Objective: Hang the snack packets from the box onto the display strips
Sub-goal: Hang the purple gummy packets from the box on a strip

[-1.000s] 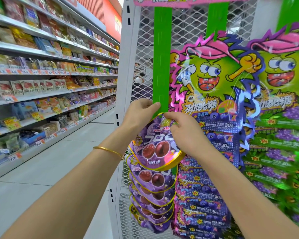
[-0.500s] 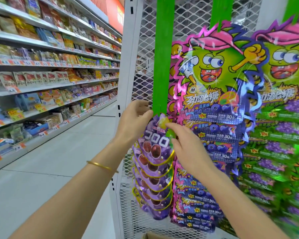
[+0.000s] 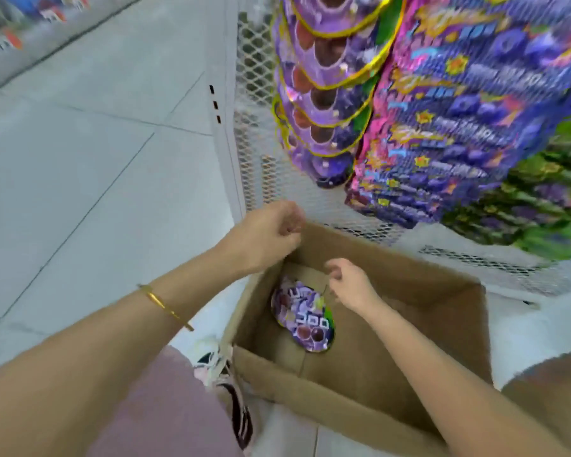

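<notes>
One packet in the box: a purple snack packet lies flat on the bottom of the cardboard box, toward its left side, printed face up.
Right hand: your right hand is down inside the box, just beside the packet's far edge. Its fingers are loosely curled and grasp nothing.
Left hand: your left hand hovers at the box's far left corner, loosely curled and empty. I cannot tell whether it touches the rim.
Step in hand: picking up that packet, by my reading. Pinch it by the edge that takes the strip, so you need no regrip when hanging it.
Hung stock: purple packets overlap down one column on the mesh panel, with pink-and-blue packets just beside them.
Writing: the boxed packet has white block characters, too blurred to read. The print on the hung packs is smeared too.
</notes>
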The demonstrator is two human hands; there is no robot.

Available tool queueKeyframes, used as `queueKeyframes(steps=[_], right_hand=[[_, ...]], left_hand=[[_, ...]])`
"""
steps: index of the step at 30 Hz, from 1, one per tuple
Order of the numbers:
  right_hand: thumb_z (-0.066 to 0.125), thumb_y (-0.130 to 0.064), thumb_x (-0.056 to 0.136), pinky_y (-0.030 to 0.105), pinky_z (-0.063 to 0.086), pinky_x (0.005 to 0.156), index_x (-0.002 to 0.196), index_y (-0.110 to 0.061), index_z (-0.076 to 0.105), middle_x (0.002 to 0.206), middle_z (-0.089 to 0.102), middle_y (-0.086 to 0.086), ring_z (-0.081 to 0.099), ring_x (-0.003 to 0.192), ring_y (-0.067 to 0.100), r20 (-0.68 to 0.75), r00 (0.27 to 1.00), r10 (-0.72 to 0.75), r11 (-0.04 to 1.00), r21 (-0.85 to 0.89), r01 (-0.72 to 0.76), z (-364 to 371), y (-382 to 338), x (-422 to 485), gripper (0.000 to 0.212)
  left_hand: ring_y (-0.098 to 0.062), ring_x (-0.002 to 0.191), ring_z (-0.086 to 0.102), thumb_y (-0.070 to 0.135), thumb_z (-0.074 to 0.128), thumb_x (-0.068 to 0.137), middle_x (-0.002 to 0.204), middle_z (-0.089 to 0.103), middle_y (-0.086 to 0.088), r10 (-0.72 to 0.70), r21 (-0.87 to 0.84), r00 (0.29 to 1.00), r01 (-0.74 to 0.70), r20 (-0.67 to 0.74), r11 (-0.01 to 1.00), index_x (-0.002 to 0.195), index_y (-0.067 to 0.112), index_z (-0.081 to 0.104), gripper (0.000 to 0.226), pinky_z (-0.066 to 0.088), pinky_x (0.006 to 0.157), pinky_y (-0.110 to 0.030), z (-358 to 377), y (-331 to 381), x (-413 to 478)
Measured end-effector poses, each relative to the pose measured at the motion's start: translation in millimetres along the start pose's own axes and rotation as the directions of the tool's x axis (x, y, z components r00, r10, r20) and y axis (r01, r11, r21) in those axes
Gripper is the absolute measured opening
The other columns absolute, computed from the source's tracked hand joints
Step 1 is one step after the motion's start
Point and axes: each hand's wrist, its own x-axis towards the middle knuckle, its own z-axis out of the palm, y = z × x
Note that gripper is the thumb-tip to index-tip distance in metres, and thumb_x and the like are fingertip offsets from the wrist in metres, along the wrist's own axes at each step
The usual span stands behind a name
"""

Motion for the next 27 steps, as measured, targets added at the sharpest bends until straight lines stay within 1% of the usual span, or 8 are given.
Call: queueKeyframes(steps=[2,6,10,15,20,23,25,27], right_hand=[[0.051,-0.004,0.090,0.030,0.038,0.089,0.129,0.002,0.047,0.127,0.055,0.021,0.054,0.114,0.032,0.106,0.985,0.135,0.987,-0.103,-0.125,34.3,37.3,15.2,0.039],[0.066,-0.014,0.085,0.029,0.033,0.095,0.130,0.006,0.045,0.134,0.050,0.021,0.049,0.123,0.031,0.245,0.916,0.318,0.943,-0.178,-0.280,85.6,90.0,38.1,0.053],[0.081,-0.056,0.051,0.039,0.038,0.099,0.131,-0.007,0.040,0.131,0.050,0.018,0.049,0.121,0.032,0.118,0.887,0.447,0.883,-0.216,-0.417,122.1,123.0,59.1,0.102],[0.085,-0.054,0.049,0.039,0.042,0.094,0.139,-0.015,0.026,0.133,0.044,0.014,0.044,0.123,0.031,-0.097,0.886,0.453,0.807,-0.378,-0.454,141.1,117.7,64.7,0.115],[0.081,-0.032,0.068,0.037,0.045,0.088,0.119,-0.004,0.053,0.126,0.051,0.020,0.056,0.110,0.035,-0.028,0.828,0.560,0.825,-0.071,-0.560,131.7,135.2,72.7,0.065],[0.073,-0.025,0.079,0.027,0.045,0.065,0.086,-0.007,0.064,0.089,0.066,0.013,0.059,0.081,0.022,0.041,0.886,0.461,0.880,0.112,-0.462,118.9,140.5,63.0,0.021],[0.070,-0.015,0.082,0.016,0.037,0.047,0.062,-0.013,0.053,0.057,0.058,0.000,0.053,0.056,0.009,0.073,0.914,0.399,0.870,0.284,-0.403,104.2,131.3,50.3,0.026],[0.069,-0.012,0.083,0.012,0.034,0.042,0.060,-0.013,0.050,0.052,0.053,-0.004,0.045,0.043,-0.003,0.058,0.951,0.304,0.882,0.362,-0.303,80.2,109.6,37.0,0.030]], left_hand=[[-0.016,0.087,0.059,0.008,0.057,0.084,0.101,0.066,-0.004,-0.046,0.046,0.997,0.043,0.062,0.998,0.110,0.010,0.061,0.026,0.042,0.078,-0.022,-0.7,-12.6,-2.2],[-0.016,0.089,0.059,0.017,0.054,0.082,0.097,0.064,0.001,-0.148,0.030,0.983,0.146,0.112,0.989,0.105,0.014,0.064,0.025,0.045,0.079,-0.023,-6.1,-31.3,-1.6],[-0.012,0.095,0.058,0.013,0.055,0.087,0.105,0.065,0.001,-0.251,-0.015,0.960,0.254,0.125,0.967,0.109,0.017,0.063,0.024,0.045,0.077,-0.019,-8.4,-42.0,6.6],[-0.012,0.094,0.061,0.015,0.056,0.088,0.102,0.066,0.003,-0.302,-0.064,0.940,0.315,0.158,0.947,0.108,0.019,0.063,0.022,0.044,0.074,-0.013,-3.6,-45.3,18.4],[-0.010,0.095,0.061,0.018,0.055,0.089,0.102,0.065,0.006,-0.305,-0.085,0.935,0.324,0.182,0.942,0.108,0.022,0.062,0.021,0.047,0.080,-0.017,-1.3,-44.2,17.5],[-0.012,0.098,0.061,0.017,0.055,0.089,0.105,0.065,0.003,-0.288,-0.073,0.942,0.304,0.173,0.950,0.109,0.020,0.062,0.021,0.047,0.084,-0.021,-0.5,-41.8,15.2],[-0.015,0.099,0.061,0.015,0.055,0.089,0.106,0.065,0.000,-0.266,-0.039,0.946,0.278,0.184,0.960,0.110,0.016,0.062,0.022,0.050,0.086,-0.028,0.9,-39.1,13.7],[-0.014,0.097,0.059,0.013,0.055,0.089,0.104,0.063,-0.001,-0.235,0.018,0.952,0.236,0.194,0.972,0.112,0.013,0.062,0.024,0.047,0.084,-0.023,3.0,-37.3,12.9]])
